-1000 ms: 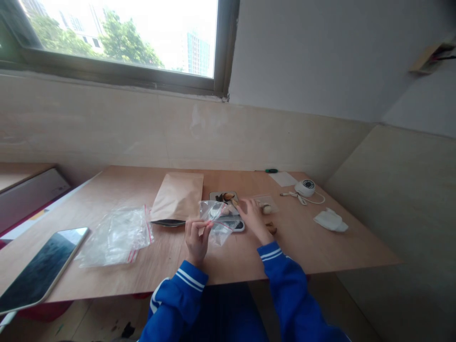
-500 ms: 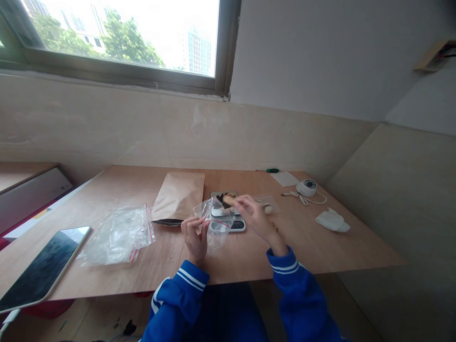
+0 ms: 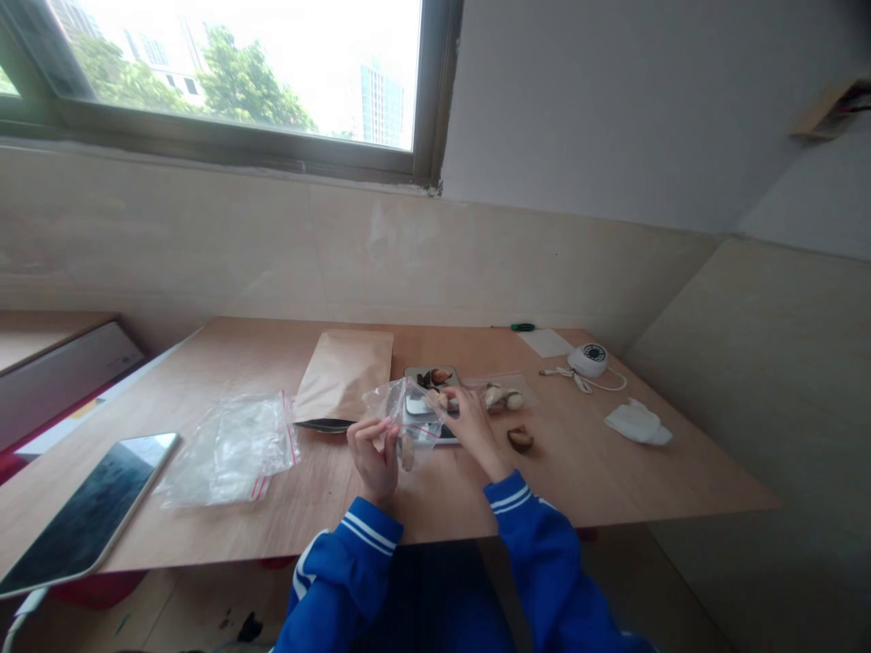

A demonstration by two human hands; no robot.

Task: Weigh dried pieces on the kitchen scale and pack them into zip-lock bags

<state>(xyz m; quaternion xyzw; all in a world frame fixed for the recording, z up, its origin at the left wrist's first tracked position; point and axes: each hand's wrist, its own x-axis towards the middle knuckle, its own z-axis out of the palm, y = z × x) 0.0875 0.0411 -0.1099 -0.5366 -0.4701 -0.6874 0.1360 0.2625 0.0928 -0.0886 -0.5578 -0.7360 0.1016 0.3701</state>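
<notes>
My left hand (image 3: 376, 456) pinches a clear zip bag (image 3: 389, 400) with a red seal line by its edge. Inside the bag's lower part lies a tan dried piece (image 3: 406, 452). My right hand (image 3: 469, 419) is closed at the bag's right edge, thumb and fingers together; a tan bit (image 3: 439, 397) shows at its fingertips, partly hidden. Behind the bag stands a small kitchen scale (image 3: 412, 374), with dark and brown dried pieces (image 3: 435, 376), like dried mushrooms, on its plate. My right hand covers part of the scale's front.
A brown dried piece (image 3: 521, 439) and a bag of pale pieces (image 3: 502, 397) lie to the right. Leftward are a kraft pouch (image 3: 347, 372), several empty zip bags (image 3: 228, 444) and a phone (image 3: 88, 508). A white camera (image 3: 587, 360) and crumpled tissue (image 3: 638, 423) sit far right.
My right hand has moved left and down to the bag. The tan piece it held now appears low inside the bag. The brown piece on the table has come into sight.
</notes>
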